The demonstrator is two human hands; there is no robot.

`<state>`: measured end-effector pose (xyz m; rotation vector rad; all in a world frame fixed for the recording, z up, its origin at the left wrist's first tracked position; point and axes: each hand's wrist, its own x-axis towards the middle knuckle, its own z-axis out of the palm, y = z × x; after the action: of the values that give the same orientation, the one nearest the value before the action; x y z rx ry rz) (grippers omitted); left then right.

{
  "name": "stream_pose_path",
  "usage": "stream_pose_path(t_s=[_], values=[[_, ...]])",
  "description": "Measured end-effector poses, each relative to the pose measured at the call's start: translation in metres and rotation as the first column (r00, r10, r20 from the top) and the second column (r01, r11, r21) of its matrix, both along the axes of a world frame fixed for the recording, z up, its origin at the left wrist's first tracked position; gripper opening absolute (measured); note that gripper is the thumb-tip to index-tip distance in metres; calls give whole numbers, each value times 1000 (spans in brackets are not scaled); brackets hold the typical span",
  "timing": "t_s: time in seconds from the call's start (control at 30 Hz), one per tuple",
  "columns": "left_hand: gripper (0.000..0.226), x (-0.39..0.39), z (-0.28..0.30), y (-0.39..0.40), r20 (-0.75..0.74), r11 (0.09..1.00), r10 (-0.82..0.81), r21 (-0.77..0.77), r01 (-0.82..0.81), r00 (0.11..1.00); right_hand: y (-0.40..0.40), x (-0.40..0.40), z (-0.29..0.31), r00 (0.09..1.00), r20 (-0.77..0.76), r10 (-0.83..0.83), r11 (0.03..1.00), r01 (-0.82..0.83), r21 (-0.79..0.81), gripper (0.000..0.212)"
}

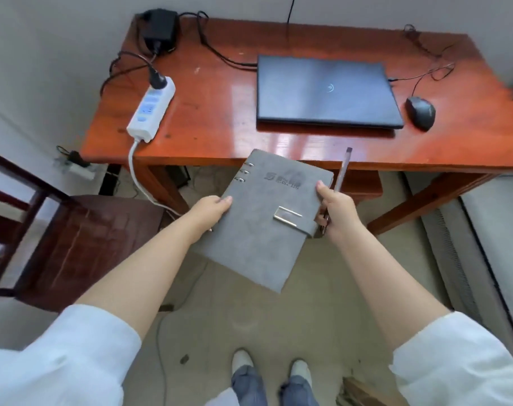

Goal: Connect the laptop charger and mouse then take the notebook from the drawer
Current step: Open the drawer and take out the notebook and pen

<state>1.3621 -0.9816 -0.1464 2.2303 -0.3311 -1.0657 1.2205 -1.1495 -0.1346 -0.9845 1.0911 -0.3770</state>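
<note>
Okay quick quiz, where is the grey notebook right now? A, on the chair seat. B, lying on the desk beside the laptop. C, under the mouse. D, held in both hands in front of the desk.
D: the left hand and right hand grip opposite edges of the grey notebook, off the desk.

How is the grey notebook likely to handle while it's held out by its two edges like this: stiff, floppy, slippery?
The grey notebook probably stays fairly stiff: it spans flat between the left hand and right hand without sagging. Its matte, suede-like cover likely grips well. The clasp looks shut, so pages shouldn't flop open.
</note>
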Motion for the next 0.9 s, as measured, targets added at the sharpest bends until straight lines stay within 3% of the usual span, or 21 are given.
stream_pose_path(t_s=[0.13,0.27,0.37,0.43,0.57,0.67,0.73,0.9], values=[[43,22,18,13,110,988,156,-3,-157,982,9,42,19,963,-162,217,963,-239,-128,13],[49,51,26,12,163,966,234,71,-248,958,8,85,23,910,-308,279,890,-366,-274,10],[49,78,29,-2,189,950,274,102,-296,943,-4,129,24,850,-402,341,832,-472,-293,10],[48,98,30,-14,239,947,242,151,-282,940,-18,163,22,834,-414,365,808,-505,-303,24],[46,150,23,-47,327,949,150,219,-229,933,-49,234,14,722,-566,399,670,-651,-357,20],[48,188,12,-70,356,942,100,265,-203,929,-70,278,1,634,-642,432,609,-730,-310,30],[47,211,3,-85,369,934,86,294,-204,925,-81,302,-8,600,-667,441,598,-751,-281,19],[46,247,-17,-105,371,912,64,355,-205,927,-91,342,-17,598,-678,428,646,-727,-233,26]])
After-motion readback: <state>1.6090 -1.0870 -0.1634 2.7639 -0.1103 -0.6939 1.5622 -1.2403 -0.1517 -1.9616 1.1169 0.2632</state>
